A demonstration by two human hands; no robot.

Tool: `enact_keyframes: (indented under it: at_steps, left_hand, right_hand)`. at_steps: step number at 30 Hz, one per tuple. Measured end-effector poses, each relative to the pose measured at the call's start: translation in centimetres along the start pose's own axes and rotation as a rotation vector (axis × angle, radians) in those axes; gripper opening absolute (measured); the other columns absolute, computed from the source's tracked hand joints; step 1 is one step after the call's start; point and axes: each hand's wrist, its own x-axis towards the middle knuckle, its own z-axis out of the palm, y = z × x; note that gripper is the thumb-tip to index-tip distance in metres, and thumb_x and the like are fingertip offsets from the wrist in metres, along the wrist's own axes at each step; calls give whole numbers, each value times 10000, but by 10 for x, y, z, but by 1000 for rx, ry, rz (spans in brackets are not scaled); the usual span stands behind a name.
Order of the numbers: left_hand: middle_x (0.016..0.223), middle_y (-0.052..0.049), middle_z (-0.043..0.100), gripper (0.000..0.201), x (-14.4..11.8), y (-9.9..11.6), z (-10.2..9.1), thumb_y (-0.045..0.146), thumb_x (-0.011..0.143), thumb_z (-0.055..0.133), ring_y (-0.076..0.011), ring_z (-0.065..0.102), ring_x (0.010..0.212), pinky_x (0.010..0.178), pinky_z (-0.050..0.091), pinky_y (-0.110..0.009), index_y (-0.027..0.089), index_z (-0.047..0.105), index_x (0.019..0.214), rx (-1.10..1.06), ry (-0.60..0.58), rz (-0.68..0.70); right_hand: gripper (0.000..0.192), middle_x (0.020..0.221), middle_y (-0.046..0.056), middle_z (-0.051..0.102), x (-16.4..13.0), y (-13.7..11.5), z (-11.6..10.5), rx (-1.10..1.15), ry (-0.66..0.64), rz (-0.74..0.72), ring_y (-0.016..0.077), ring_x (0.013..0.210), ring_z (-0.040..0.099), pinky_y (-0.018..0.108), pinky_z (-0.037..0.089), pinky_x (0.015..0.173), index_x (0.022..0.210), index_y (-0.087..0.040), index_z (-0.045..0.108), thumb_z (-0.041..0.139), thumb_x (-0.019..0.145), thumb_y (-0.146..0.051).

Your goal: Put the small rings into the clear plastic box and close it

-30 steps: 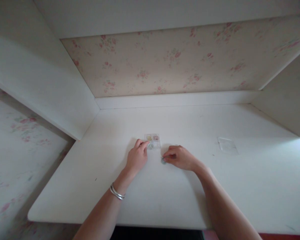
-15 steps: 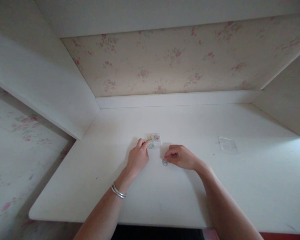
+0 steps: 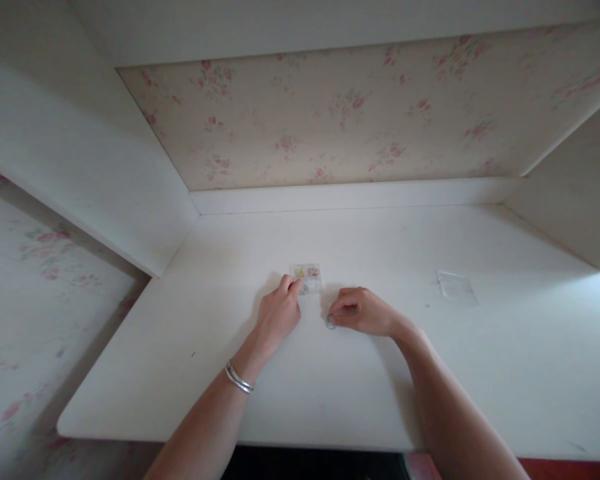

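Observation:
A small clear compartment box [image 3: 321, 285] sits on the white table. Yellow pieces [image 3: 299, 272] and red pieces [image 3: 313, 271] fill its back compartments, and a few greenish-grey rings [image 3: 305, 289] show in front. My left hand [image 3: 280, 308] is closed at the box's front left, its fingertips bent down into or over the front compartment. What they pinch, if anything, is hidden. To the right of the box, my right hand [image 3: 361, 311] pinches thumb and forefinger at a small greenish-grey ring [image 3: 331, 323] at the table surface; its fingertips partly cover it.
A clear flat lid [image 3: 457, 289] lies on the table to the right. A tiny dark speck [image 3: 427, 306] is near it, and a thin dark sliver [image 3: 193, 354] lies at left. White panels [image 3: 570, 180] and a floral wall [image 3: 330, 127] enclose the table [image 3: 300, 413].
My left fingertips have curled in and moved slightly right; fewer rings show in the front compartment. My right hand stays in place, with less of the rings visible below its fingertips.

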Motion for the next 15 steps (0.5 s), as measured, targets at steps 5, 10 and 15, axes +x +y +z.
enact_keyframes:
  at_steps: [5,10,15]
  left_hand:
    - [1113,-60,480,449,0,1,-1,134,883,345,-147,585,841,676,486,-241,281,403,1304,17,23,-43]
    - [1084,-62,487,423,0,1,-1,152,900,332,-143,584,837,682,477,-235,276,434,1291,9,4,-33]
    - [1083,-66,480,416,0,2,-2,142,898,342,-143,584,855,707,473,-236,273,442,1281,-24,-28,-39]
  right_hand:
    - [156,785,1,636,-1,-1,-2,-7,-39,-12,111,665,548,233,394,620,845,-258,724,653,740,-349]
    - [153,784,2,636,-1,-2,-1,-5,-25,-2,113,655,547,237,393,620,849,-260,724,648,745,-342]
    - [141,768,2,636,-1,-4,-1,-22,-30,-3,116,649,549,242,391,626,841,-265,731,658,737,-326]
